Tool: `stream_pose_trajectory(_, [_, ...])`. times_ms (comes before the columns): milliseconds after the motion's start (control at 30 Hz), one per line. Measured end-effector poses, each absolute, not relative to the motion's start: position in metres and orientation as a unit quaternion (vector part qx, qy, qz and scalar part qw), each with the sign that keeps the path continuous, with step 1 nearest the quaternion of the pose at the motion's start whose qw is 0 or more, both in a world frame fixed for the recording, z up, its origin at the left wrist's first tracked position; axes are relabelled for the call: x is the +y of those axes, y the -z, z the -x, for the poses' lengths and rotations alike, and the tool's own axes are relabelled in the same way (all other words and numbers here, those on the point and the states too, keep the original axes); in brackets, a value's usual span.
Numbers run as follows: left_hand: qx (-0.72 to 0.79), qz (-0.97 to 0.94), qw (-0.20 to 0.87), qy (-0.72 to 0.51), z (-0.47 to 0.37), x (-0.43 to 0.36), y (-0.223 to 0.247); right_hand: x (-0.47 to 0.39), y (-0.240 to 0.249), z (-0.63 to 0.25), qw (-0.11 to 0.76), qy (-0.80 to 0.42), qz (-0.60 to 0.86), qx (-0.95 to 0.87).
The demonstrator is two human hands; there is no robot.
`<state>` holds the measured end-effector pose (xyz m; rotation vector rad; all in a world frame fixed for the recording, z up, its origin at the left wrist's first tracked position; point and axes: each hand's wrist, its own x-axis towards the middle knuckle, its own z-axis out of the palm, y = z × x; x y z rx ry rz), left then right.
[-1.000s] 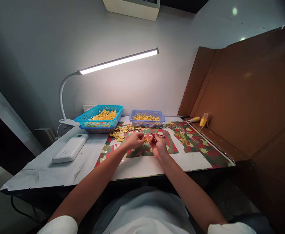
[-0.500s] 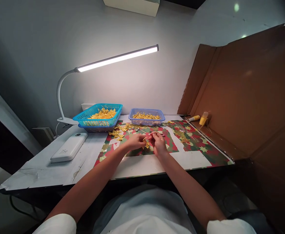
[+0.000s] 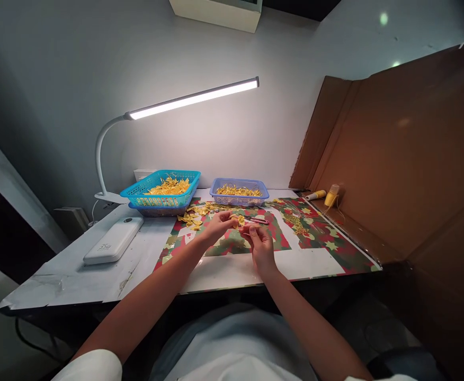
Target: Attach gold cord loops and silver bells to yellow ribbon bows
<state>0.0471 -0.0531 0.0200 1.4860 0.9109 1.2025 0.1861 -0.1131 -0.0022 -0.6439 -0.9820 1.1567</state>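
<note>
Above the patterned mat, my left hand (image 3: 219,226) is closed, pinching a small gold ribbon bow (image 3: 240,220) between thumb and fingertips. Close against it, my right hand (image 3: 261,244) is closed too, thumb pressed to the fingers just below the bow. Whatever lies between the right fingertips is too small to make out. A slim tool with pinkish handles (image 3: 259,220) rests on the mat just beyond my right hand. More gold bow-like pieces (image 3: 190,220) lie loose to the left of my hands.
Behind stand a blue basket (image 3: 131,198) of gold pieces, stacked on another, and a purple basket (image 3: 258,199) of gold cords. A lamp (image 3: 196,99) hangs overhead. A white power bank (image 3: 113,242) lies left; thin gold cords (image 3: 296,224) and a cardboard wall (image 3: 394,148) are right.
My left hand has risen slightly, turning the gold bow up into view. My right hand has lowered a little, so the pinkish-handled tool behind it shows more.
</note>
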Motion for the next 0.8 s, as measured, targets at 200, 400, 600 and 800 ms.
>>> stream_pose_trajectory(200, [0.309, -0.540, 0.585, -0.521, -0.048, -0.055, -0.022, -0.111, 0.010, -0.199, 0.656, -0.577, 0.302, -0.380])
stream_pose_trajectory(400, [0.295, -0.545, 0.605, -0.500, -0.049, -0.058, -0.025, -0.109, 0.012, -0.210, 0.638, -0.610, 0.293, -0.368])
stream_pose_trajectory(600, [0.337, -0.640, 0.480, -0.496, -0.049, -0.058, -0.021, -0.112, 0.010, -0.205, 0.653, -0.561, 0.307, -0.406])
stream_pose_trajectory(800, [0.342, -0.653, 0.456, -0.498, -0.051, -0.057, -0.017, -0.103, 0.001, -0.201, 0.650, -0.566, 0.360, -0.357])
